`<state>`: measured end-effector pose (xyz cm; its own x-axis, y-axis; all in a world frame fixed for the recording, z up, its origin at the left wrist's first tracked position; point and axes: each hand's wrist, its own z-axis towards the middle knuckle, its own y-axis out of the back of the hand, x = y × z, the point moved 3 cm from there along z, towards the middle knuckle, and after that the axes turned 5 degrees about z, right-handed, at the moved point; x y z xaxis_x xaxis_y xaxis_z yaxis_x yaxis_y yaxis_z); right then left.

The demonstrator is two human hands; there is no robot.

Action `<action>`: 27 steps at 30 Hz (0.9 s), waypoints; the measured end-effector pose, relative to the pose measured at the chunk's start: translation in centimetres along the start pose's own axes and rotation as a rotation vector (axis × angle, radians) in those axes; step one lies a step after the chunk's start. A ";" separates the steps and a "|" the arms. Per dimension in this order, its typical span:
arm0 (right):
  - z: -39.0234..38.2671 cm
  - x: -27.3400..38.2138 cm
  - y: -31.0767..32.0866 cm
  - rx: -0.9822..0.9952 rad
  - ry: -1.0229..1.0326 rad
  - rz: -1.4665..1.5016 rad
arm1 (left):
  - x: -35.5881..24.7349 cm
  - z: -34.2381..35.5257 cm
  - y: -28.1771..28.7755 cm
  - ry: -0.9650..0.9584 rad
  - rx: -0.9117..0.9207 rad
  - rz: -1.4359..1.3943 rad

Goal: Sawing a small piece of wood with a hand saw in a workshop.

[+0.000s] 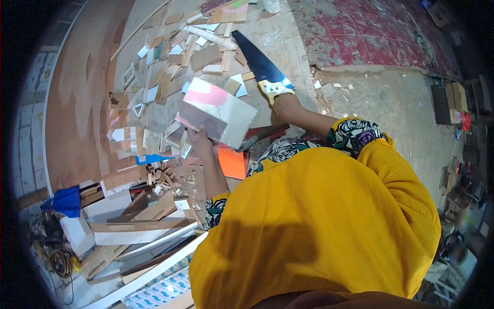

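Observation:
My right hand is closed around the pale handle of a handsaw. The dark blade points away and to the left, its toothed edge facing right. My left hand grips the near left edge of a flat whitish board, which carries a pink patch and has a rough right edge. Part of this hand's fingers is hidden behind the board. The saw blade is apart from the board, beyond it and to the right. Just below the board lies a bright orange flat piece.
Wood offcuts are strewn over the floor ahead and left. A large brown wooden panel stretches along the left. Longer boards, a blue cloth-like item and a coiled cable lie lower left. Cardboard boxes stand far right.

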<state>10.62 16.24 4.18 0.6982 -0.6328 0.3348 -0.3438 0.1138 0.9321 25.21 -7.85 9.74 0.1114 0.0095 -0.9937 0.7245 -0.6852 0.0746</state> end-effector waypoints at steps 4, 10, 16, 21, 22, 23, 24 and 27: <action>-0.8 -1.5 1.3 -0.028 0.012 0.146 | 2.9 -0.2 -0.6 0.002 0.092 0.086; -6.2 -6.0 7.2 -0.642 -0.192 0.773 | 2.8 -2.5 -9.9 0.144 0.385 -0.112; -17.1 -6.1 8.6 -0.827 -0.268 0.774 | 8.2 -2.6 -19.1 0.185 0.646 0.026; -25.3 -5.2 6.0 -0.910 -0.461 0.887 | 8.4 -4.1 -25.1 0.245 0.693 0.094; -26.3 -4.8 5.4 -0.915 -0.504 0.939 | 8.7 -4.1 -25.7 0.200 0.704 0.181; -27.1 -4.2 5.2 -0.896 -0.535 0.958 | 9.4 -3.8 -26.0 0.154 0.708 0.272; -27.7 -3.5 5.0 -0.875 -0.564 0.979 | 10.2 -3.4 -26.3 0.153 0.710 0.271; -29.3 -2.4 3.2 -0.920 -0.625 1.178 | 11.5 -2.4 -27.1 0.014 0.675 0.476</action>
<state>26.22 40.52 10.41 -0.0966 -0.0377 0.9946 0.1580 0.9860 0.0527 8.48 12.64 -3.52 0.3150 -0.3860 -0.8670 0.0334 -0.9085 0.4166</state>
